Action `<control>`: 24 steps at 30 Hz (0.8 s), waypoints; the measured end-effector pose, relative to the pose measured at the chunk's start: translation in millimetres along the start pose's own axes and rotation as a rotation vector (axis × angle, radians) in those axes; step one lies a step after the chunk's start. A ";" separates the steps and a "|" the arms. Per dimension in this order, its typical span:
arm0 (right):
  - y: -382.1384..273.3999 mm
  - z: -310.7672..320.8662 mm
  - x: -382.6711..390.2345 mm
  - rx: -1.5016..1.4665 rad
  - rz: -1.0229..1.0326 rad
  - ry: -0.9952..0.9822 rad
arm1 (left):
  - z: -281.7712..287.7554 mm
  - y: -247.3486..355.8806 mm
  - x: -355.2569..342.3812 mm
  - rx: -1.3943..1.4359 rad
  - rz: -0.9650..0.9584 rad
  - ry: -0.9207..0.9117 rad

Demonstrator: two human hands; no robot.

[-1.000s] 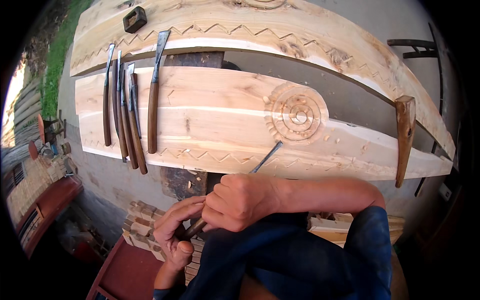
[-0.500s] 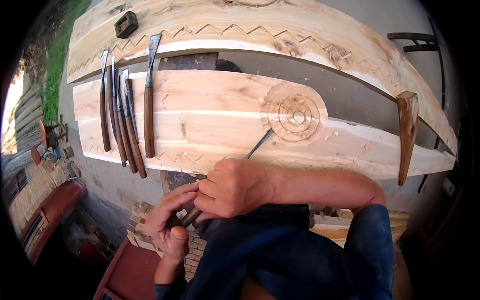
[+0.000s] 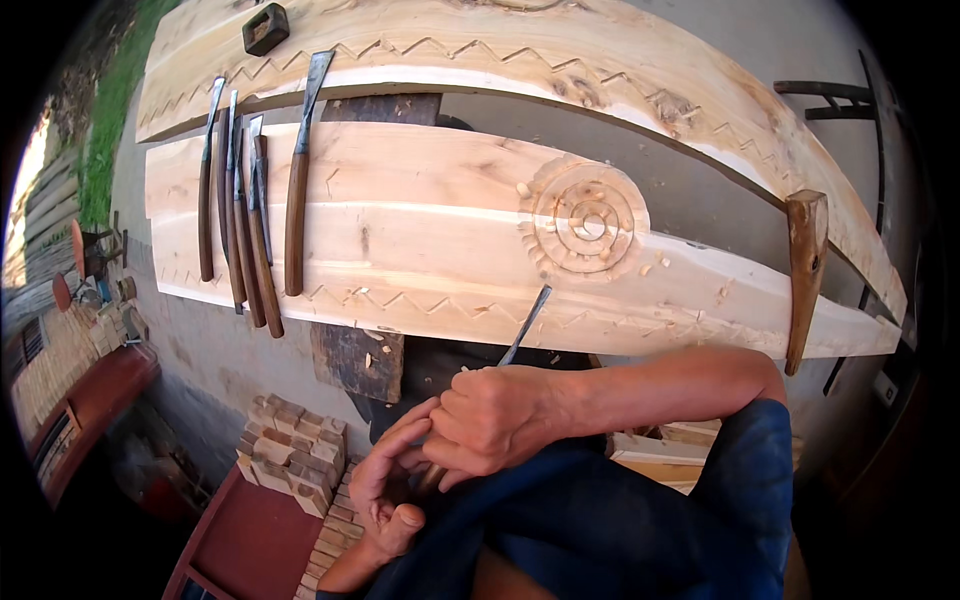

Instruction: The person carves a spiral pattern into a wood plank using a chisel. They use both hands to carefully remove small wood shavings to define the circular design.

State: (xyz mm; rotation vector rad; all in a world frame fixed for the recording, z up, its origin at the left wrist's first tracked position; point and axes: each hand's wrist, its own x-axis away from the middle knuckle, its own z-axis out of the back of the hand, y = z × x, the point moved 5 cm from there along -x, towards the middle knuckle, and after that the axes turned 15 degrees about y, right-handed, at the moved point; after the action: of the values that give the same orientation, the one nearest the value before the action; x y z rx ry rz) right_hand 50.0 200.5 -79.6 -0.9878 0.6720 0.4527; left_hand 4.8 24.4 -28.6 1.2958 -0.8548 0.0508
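- Just below the carved circle [image 3: 611, 202] on the board [image 3: 430, 250], the chisel [image 3: 525, 326] points its tip toward the rim; edge carving seems in hand, and a cut there would call for a steady, guided push.
- Right hand [image 3: 492, 415]: fingers wrapped round the chisel.
- Left hand [image 3: 377, 490]: fingers loosely curved, thumb spread apart, near the handle's end; contact unclear.

Wd board [image 3: 430, 170] w/ chisels [image 3: 296, 220], chips [image 3: 645, 270]
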 end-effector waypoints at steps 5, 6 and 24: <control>4.4 1.5 0.6 -0.004 0.023 0.047 | -7.5 4.9 3.3 0.008 -0.019 -0.036; 5.6 2.1 0.2 -0.008 0.041 0.072 | -8.6 5.2 4.3 0.001 -0.018 -0.033; 12.5 5.9 2.7 -0.045 0.020 0.095 | -22.7 6.7 3.8 0.049 -0.014 0.010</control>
State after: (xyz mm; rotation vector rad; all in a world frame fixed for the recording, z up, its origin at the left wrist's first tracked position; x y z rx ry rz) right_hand 45.8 211.9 -86.9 -1.0504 0.7605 0.4419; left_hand 16.1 44.3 -21.4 1.3459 -0.8407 0.0670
